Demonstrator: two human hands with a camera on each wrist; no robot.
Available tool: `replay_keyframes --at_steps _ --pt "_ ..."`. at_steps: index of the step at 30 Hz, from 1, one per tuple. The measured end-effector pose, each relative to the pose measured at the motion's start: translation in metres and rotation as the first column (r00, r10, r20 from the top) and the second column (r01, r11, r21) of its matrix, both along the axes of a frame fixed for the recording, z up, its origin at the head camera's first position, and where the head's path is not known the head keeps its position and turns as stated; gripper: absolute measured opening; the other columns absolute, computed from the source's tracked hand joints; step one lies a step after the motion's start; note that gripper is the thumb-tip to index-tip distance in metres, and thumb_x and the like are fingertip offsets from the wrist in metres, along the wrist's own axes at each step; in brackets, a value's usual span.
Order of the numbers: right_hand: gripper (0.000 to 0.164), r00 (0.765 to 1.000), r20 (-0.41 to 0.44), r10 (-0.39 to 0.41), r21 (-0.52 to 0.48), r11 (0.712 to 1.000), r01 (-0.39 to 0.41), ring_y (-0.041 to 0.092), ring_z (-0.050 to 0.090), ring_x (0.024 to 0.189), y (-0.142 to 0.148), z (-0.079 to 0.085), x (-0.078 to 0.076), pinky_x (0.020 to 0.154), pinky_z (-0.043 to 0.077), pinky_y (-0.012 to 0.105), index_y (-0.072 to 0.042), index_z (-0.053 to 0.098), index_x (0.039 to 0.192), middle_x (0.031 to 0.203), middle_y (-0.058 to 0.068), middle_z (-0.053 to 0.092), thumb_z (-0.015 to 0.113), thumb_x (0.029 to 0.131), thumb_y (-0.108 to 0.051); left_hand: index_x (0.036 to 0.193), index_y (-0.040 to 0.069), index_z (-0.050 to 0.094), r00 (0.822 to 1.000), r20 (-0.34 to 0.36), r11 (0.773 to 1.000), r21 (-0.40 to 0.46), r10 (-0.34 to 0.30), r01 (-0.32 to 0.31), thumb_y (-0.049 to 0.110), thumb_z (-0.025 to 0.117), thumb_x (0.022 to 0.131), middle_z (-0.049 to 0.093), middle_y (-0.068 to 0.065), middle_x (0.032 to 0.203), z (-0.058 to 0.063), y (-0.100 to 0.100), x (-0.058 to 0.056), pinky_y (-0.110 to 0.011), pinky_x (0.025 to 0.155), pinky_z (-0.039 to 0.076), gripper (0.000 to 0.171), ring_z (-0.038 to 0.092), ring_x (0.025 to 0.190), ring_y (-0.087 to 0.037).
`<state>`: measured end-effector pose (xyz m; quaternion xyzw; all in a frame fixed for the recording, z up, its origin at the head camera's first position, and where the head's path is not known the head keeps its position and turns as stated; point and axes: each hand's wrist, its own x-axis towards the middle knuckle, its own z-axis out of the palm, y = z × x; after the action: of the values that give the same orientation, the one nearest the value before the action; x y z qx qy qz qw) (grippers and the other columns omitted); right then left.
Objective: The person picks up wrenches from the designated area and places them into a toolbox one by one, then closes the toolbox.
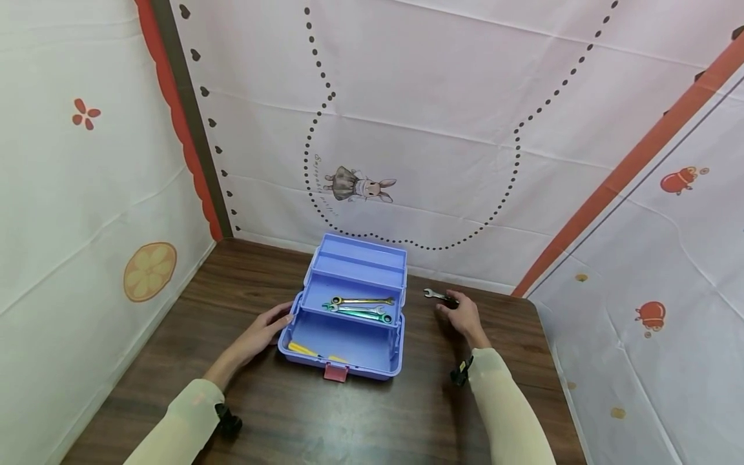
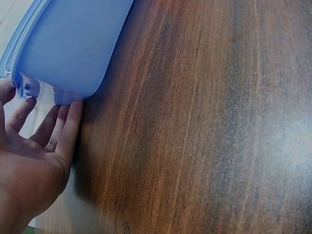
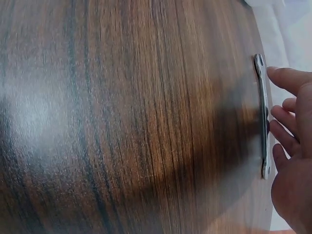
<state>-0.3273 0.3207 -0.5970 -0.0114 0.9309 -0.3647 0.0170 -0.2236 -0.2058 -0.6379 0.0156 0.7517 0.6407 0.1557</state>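
An open blue toolbox (image 1: 349,344) stands on the table, its tiers folded back. My left hand (image 1: 268,328) rests against the box's left side, thumb at the rim; in the left wrist view its extended fingers (image 2: 70,126) touch the wall. To the right of the box a silver wrench (image 3: 263,112) lies on the tabletop. Beside it is my right hand (image 1: 463,315), with fingers loosely bent and spread along the wrench, not closed round it. A gold wrench (image 1: 363,301), a silver one and green ones lie in the middle tray.
Two yellow-handled tools (image 1: 302,349) lie in the bottom compartment, partly hidden by the front wall. A red latch (image 1: 335,372) hangs at the box front. Patterned cloth walls (image 1: 465,194) border the dark wooden table (image 1: 349,426) behind and at both sides.
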Motion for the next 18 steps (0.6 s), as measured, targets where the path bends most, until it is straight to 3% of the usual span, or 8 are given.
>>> replay_keyframes --at_steps 4,8,13,18 --pt "0.055 1.0 -0.016 0.019 0.008 1.0 -0.019 0.044 0.052 0.137 0.001 -0.003 0.0 0.116 0.04 0.058 0.005 0.058 0.146 0.144 0.027 0.059 0.078 0.098 -0.015 0.167 0.016 0.033 1.0 0.004 1.0 -0.003 0.0 0.0 0.054 0.054 0.109 0.033 -0.022 0.167 0.0 0.001 0.0 -0.053 0.101 0.056 0.072 0.049 0.14 -0.043" --pt "0.043 0.998 -0.063 0.024 0.041 0.999 -0.021 0.043 0.06 0.12 0.002 -0.011 0.003 0.106 0.047 0.058 0.008 0.067 0.132 0.126 0.027 0.065 0.08 0.094 -0.008 0.167 0.016 0.033 1.0 0.005 1.0 -0.002 -0.004 0.004 0.054 0.054 0.109 0.032 -0.023 0.167 -0.001 0.001 0.0 -0.053 0.102 0.056 0.072 0.049 0.141 -0.044" --pt "0.027 0.987 -0.16 -0.024 0.035 0.999 0.03 0.039 0.062 0.099 -0.001 -0.025 0.007 0.091 0.049 0.052 0.006 0.073 0.111 0.105 0.021 0.065 0.083 0.089 -0.007 0.168 0.016 0.031 1.0 0.005 1.0 -0.009 0.004 -0.004 0.055 0.053 0.109 0.03 -0.023 0.168 0.0 0.001 0.001 -0.054 0.102 0.055 0.074 0.047 0.142 -0.044" --pt "0.02 0.971 -0.226 -0.078 -0.01 0.997 0.078 0.036 0.061 0.091 -0.01 -0.033 0.013 0.084 0.048 0.048 0.004 0.075 0.102 0.096 0.019 0.065 0.083 0.086 -0.003 0.167 0.016 0.032 1.0 0.002 1.0 -0.008 0.012 -0.012 0.055 0.053 0.109 0.031 -0.023 0.168 0.0 0.001 0.001 -0.054 0.102 0.055 0.073 0.048 0.141 -0.044"
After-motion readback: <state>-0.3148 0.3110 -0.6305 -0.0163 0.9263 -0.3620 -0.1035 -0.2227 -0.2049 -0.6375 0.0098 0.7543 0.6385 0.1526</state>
